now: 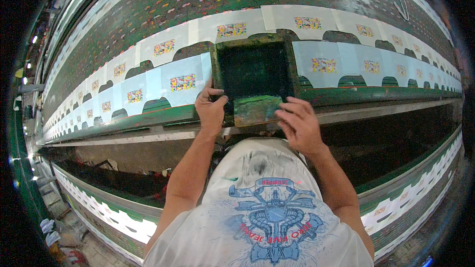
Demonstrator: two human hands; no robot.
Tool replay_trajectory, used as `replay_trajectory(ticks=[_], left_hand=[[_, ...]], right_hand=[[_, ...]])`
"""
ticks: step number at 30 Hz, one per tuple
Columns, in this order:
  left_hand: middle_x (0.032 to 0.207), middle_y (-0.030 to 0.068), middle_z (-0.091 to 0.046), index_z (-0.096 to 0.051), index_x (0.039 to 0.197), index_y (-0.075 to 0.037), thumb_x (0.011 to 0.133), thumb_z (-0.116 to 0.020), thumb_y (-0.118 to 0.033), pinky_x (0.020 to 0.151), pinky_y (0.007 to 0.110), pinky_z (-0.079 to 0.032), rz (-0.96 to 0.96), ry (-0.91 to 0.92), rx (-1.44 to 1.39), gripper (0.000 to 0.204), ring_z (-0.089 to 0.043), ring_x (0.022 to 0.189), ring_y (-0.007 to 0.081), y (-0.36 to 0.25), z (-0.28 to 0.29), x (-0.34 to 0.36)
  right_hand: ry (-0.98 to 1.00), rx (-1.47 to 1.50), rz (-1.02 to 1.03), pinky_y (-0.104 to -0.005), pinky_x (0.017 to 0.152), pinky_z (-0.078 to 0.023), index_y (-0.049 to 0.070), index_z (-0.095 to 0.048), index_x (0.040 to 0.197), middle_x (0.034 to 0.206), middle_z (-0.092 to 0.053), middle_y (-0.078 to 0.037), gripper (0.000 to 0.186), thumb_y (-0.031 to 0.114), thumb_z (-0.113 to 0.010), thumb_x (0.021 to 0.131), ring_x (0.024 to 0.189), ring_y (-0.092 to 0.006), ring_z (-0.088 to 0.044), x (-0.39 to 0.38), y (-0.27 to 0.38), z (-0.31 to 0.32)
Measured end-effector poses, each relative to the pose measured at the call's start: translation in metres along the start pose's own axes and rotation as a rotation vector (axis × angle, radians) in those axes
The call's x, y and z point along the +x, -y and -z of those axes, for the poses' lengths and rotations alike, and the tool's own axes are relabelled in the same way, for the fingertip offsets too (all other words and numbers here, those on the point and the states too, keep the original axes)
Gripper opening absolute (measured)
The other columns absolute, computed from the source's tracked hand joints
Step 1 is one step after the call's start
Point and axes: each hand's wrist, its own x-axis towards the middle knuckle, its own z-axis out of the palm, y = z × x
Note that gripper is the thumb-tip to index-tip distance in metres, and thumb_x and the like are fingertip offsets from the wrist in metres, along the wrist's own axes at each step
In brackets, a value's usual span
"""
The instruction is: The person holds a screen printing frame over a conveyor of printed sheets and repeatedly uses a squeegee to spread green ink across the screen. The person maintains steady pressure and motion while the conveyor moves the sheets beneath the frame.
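Note:
A square printing screen (255, 64) with a dark middle and stained frame lies across a row of pale blue cut fabric panels with small colourful prints (324, 65). Its near part carries a greenish, paint-smeared band (258, 106). My left hand (211, 108) grips the screen's left edge near the lower corner, fingers curled on it. My right hand (296, 122) is by the screen's lower right corner, fingers apart and slightly bent, with nothing visible in them.
A second row of white panels (307, 29) runs behind, on the long, curving green table (346, 96). A white cord (396, 0) lies at the back right. Behind me, to both sides, another long table (104, 202) carries white pieces, with a dark gap between.

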Motion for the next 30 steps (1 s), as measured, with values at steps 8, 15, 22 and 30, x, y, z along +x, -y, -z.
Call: replay_trajectory(ticks=[8,15,22,30], left_hand=[[0.169,0.0272,-0.055,-0.074,0.104,0.005,0.086,-0.075,0.015,0.12,0.039,-0.046,0.047,0.004,0.004,0.021,-0.061,0.147,0.0271,-0.006,0.0,-0.002],[0.16,0.0214,-0.065,-0.077,0.122,0.003,0.095,-0.075,0.01,0.12,0.037,-0.048,0.157,-0.086,0.026,0.028,-0.065,0.139,0.0243,-0.008,0.0,0.001],[0.161,0.0209,-0.064,-0.075,0.123,0.003,0.094,-0.072,0.011,0.114,0.037,-0.052,0.167,0.002,0.173,0.031,-0.068,0.136,0.0242,-0.02,0.004,0.016],[0.155,0.0241,-0.066,-0.078,0.116,0.001,0.089,-0.075,0.007,0.112,0.04,-0.055,0.082,0.039,0.305,0.028,-0.069,0.137,0.0318,-0.024,0.006,0.019]], right_hand=[[0.362,-0.184,0.203,-0.0475,0.105,-0.055,0.005,-0.078,0.128,0.127,-0.072,-0.012,0.042,0.007,-0.075,0.087,0.123,-0.0351,-0.067,0.05,0.014,-0.013],[0.542,-0.147,0.132,-0.0489,0.102,-0.057,0.003,-0.079,0.12,0.113,-0.077,-0.015,0.035,0.0,-0.068,0.087,0.114,-0.0379,-0.071,0.105,0.002,-0.002],[0.443,-0.176,0.15,-0.0524,0.103,-0.057,0.004,-0.078,0.125,0.112,-0.076,-0.019,0.036,-0.005,-0.067,0.092,0.115,-0.0423,-0.071,0.17,-0.047,-0.015],[0.427,-0.229,0.044,-0.0531,0.106,-0.056,0.006,-0.077,0.131,0.121,-0.076,-0.018,0.042,-0.004,-0.064,0.092,0.118,-0.0423,-0.07,0.19,-0.059,-0.027]])
